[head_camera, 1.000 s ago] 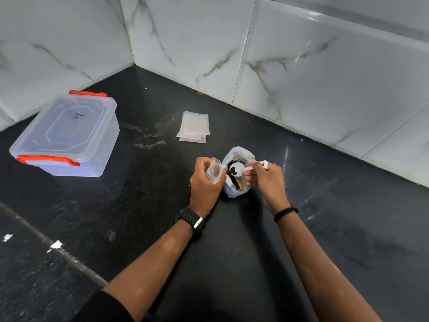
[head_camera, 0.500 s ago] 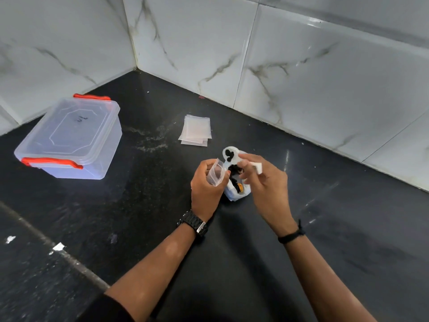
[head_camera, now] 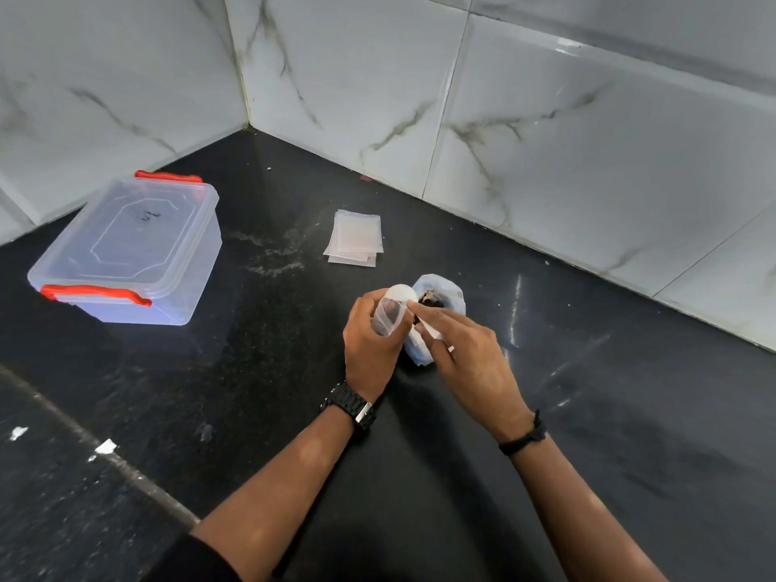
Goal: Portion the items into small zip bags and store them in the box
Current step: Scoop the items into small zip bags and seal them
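My left hand [head_camera: 371, 346] grips a small clear zip bag [head_camera: 387, 316], mouth up, with some dark pieces inside it. My right hand [head_camera: 462, 354] holds a white plastic spoon [head_camera: 403, 294], whose bowl is tipped over the mouth of the small bag. Just behind the hands stands a white plastic bag [head_camera: 451, 296] with dark items [head_camera: 432, 301] showing at its open top. A stack of flat small zip bags [head_camera: 356, 238] lies on the black counter further back. The clear storage box [head_camera: 126, 249] with red clips sits at the left, lid on.
Black stone counter [head_camera: 420, 476] runs under everything, bounded by white marble-look wall tiles [head_camera: 546, 140] at the back and left. A pale seam with white flecks [head_camera: 105, 447] crosses the counter at the lower left.
My right hand has carried the spoon from the white bag leftward and tipped it over the small zip bag held by my left hand. The dark pieces are no longer visible on the spoon.
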